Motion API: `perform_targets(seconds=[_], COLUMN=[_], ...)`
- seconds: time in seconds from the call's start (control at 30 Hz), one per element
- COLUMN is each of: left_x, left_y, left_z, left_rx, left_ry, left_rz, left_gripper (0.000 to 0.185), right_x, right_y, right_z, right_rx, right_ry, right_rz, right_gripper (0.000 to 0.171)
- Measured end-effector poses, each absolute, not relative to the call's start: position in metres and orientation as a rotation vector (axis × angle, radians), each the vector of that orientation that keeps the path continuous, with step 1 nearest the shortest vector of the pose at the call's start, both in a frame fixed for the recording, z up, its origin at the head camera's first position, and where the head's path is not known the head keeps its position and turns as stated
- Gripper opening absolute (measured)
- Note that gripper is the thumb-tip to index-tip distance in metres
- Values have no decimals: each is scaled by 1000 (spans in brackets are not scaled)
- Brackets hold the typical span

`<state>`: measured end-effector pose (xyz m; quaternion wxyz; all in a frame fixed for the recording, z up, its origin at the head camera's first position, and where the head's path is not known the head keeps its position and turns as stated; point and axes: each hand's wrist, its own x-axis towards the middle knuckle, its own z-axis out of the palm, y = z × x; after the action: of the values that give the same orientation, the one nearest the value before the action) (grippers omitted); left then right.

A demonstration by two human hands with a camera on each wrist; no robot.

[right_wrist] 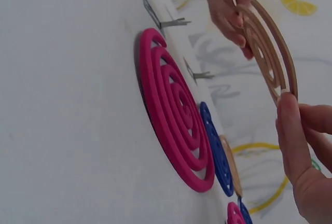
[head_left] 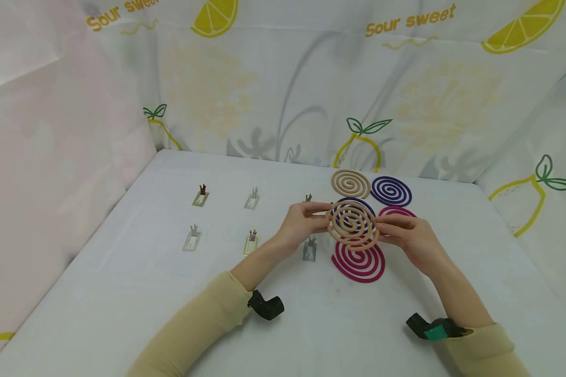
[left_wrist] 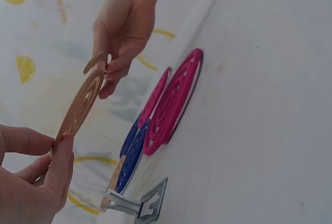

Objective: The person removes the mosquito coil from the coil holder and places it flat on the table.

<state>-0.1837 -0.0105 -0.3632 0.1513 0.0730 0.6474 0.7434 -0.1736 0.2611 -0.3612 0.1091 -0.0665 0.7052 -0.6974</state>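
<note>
1. While both hands are raised over the white table at centre frame, they hold 1 tan spiral coil between them, lifted clear of the surface and tilted towards the camera.
2. Left hand: thumb and fingers pinch the coil's left edge. In the left wrist view, lower left, the thumb presses against the rim.
3. Right hand: thumb and fingers pinch the coil's right edge. In the right wrist view, lower right, the thumb lies on the outer ring.
4. Magenta coil: flat on the table, directly below the held coil in the head view.
5. Second tan coil and purple coil: flat, side by side, above the hands in the frame.
6. 2 further coils, 1 purple and 1 magenta, lie partly hidden behind the held coil and the right hand.
7. Metal stands: 1 grey stand just beside the left wrist; 4 others in 2 rows at centre left, such as and.
8. Backdrop: lemon-print cloth across the upper frame.
</note>
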Motion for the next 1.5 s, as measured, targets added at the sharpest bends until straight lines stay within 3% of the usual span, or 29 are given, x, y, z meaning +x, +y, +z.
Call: perform_targets(seconds=[1.03,1.5], left_x=[-186,-178], left_y=[86,98], left_z=[-388,-393], left_rx=[99,162], left_ry=[2008,2139], left_rz=[2040,1950], left_gripper=[28,27], right_x=[-189,-187], right_y=[361,382], right_z=[-378,-388], right_rx=[-305,-373], right_ry=[2155,2098], right_rz=[-1802,-1776], right_gripper=[23,31])
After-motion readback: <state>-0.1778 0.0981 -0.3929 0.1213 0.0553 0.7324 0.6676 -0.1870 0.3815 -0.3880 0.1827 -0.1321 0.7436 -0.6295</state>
